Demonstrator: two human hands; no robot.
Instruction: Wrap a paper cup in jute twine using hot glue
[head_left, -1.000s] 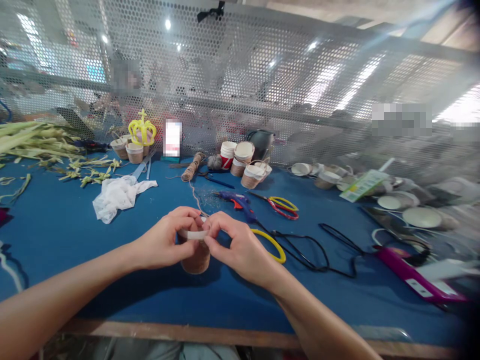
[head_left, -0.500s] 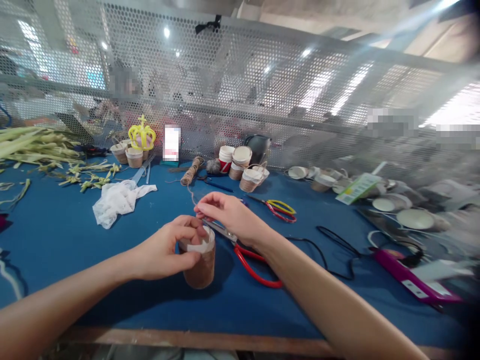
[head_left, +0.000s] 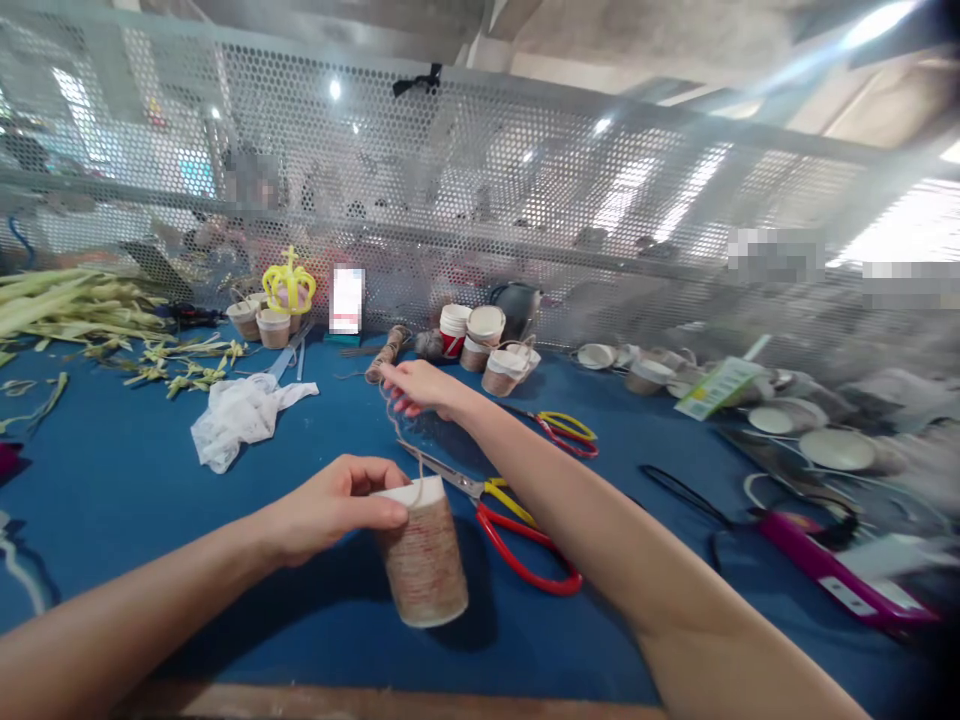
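Observation:
A paper cup [head_left: 424, 565] wound with brown twine is tilted in my left hand [head_left: 334, 508], thumb outside and fingers inside its white rim. A loose twine strand [head_left: 420, 468] runs from the rim towards my right hand [head_left: 426, 388]. Thumb and forefinger of that hand close on the near end of a twine bundle [head_left: 391, 347]; its other fingers are curled and partly hidden. Scissors with red and yellow handles [head_left: 517, 565] lie just behind and right of the cup, partly under my right forearm.
Further back lie smaller scissors [head_left: 570, 428] and several twine-wrapped cups [head_left: 504, 372]. A white cloth [head_left: 240, 415], pale leaf strips [head_left: 75, 308] and a yellow crown [head_left: 289, 285] are on the left. A magenta device [head_left: 840, 570] sits at the right. A perforated metal panel [head_left: 450, 190] stands behind.
My right hand has moved from the cup's rim away to the twine bundle. The cup has come up and right and is tilted, still in my left hand.

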